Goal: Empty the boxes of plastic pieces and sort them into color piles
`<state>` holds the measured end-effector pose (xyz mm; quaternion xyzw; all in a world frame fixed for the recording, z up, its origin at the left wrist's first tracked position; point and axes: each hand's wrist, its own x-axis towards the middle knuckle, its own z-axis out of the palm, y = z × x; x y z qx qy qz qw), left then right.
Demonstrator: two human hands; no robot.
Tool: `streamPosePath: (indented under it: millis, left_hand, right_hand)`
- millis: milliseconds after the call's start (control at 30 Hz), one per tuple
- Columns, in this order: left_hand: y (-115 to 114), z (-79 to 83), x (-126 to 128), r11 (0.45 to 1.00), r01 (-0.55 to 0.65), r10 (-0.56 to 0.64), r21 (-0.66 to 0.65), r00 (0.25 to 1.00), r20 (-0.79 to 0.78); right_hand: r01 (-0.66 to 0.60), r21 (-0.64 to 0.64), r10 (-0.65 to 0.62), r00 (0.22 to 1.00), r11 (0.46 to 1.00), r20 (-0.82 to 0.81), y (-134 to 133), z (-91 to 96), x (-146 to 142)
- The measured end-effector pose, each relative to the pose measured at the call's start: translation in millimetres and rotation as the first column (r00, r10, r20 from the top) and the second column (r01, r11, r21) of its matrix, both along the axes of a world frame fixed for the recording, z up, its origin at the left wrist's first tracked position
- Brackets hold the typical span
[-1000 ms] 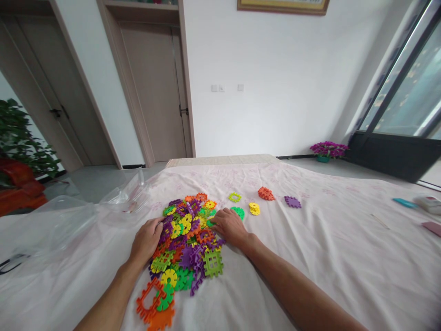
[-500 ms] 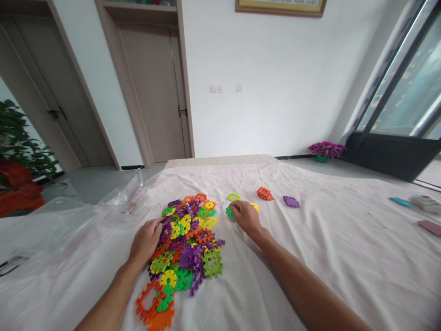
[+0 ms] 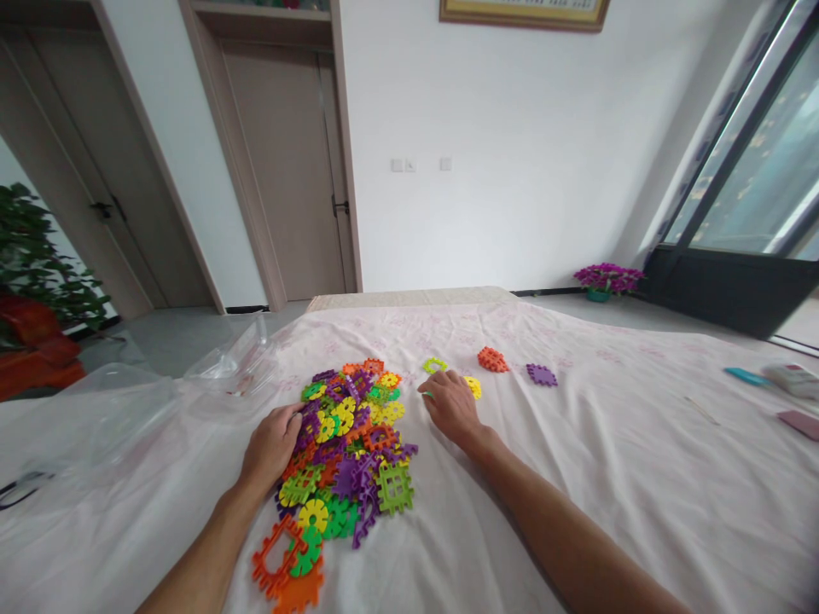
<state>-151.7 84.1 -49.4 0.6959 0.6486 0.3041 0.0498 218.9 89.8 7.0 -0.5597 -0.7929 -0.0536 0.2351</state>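
Observation:
A heap of interlocking plastic pieces (image 3: 345,482) in purple, orange, yellow and green lies on the cloth. My left hand (image 3: 272,443) rests against the heap's left edge, fingers loosely extended and gripping nothing that I can see. To the right of the heap, my right hand (image 3: 451,405) is low over the cloth with its fingers stretched out. Beneath those fingers a green piece (image 3: 428,394) is almost wholly covered. Just beyond them is a lime ring-shaped piece (image 3: 434,365), and a yellow piece (image 3: 473,387) shows past the knuckles.
Farther right lie a stack of orange pieces (image 3: 492,359) and a purple square piece (image 3: 542,374). Clear plastic packaging (image 3: 234,367) stands left of the heap. A blue object (image 3: 746,376) and a dark pink flat object (image 3: 799,422) lie at the far right of the cloth (image 3: 614,477).
My right hand has shifted slightly and its fingers have straightened, covering most of the green piece that showed beside the fingertips. My left hand stays put.

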Motion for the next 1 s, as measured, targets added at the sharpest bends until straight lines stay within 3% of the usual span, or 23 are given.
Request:
streamPosePath:
  millis: [133, 267, 500, 767, 1000]
  left_hand:
    - [-0.8, 1.2, 0.9, 1.000, -0.004, 0.004, -0.010, 1.000, 0.002]
    - [-1.5, 2.2, 1.7, 1.000, -0.005, 0.005, -0.016, 1.000, 0.002]
    - [0.1, -0.9, -0.9, 1.000, -0.005, 0.005, -0.018, 1.000, -0.004]
    - [-1.5, 1.4, 0.6, 1.000, -0.007, 0.007, -0.014, 1.000, -0.004]
    - [-0.3, 1.0, 0.1, 1.000, -0.006, 0.006, -0.001, 1.000, -0.001]
  right_hand:
    - [-0.212, -0.030, 0.213, 0.976, 0.977, 0.036, -5.2, -3.0, -21.6]
    - [-0.266, -0.091, 0.274, 0.958, 0.960, 0.089, -3.5, -8.1, -34.7]
    - [-0.240, -0.124, 0.256, 0.958, 0.963, 0.133, -0.7, -11.2, -35.9]
    - [-0.245, -0.038, 0.247, 0.947, 0.969, 0.204, -2.7, -9.2, -36.1]
    - [-0.062, -0.029, 0.064, 0.996, 0.998, 0.062, -1.2, -5.9, -22.3]
